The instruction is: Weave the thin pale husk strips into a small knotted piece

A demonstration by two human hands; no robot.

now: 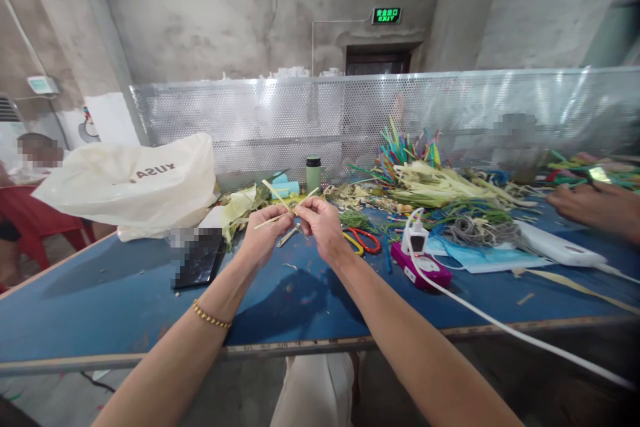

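Observation:
Both hands meet above the middle of the blue table, fingertips almost touching. My left hand (269, 230) pinches pale yellow plant strips (275, 194), whose thin ends stick out up and to the left. From the other side, my right hand (321, 221) closes thumb and fingers on the same strips, with one end pointing up to the right. Where the strips cross is partly covered by my fingertips. Just right of my right hand lie scissors (369, 241) with red and yellow handles. A green bottle (313, 175) with a black lid stands behind the hands.
A white bag (135, 183) and a black tablet-like device (200, 260) are at left. At right are a purple power strip (425, 268) with a white cable, corn husks (435, 185), coloured stems (407, 147) and grey cords (480, 232). Another person's hand (595, 203) is at far right.

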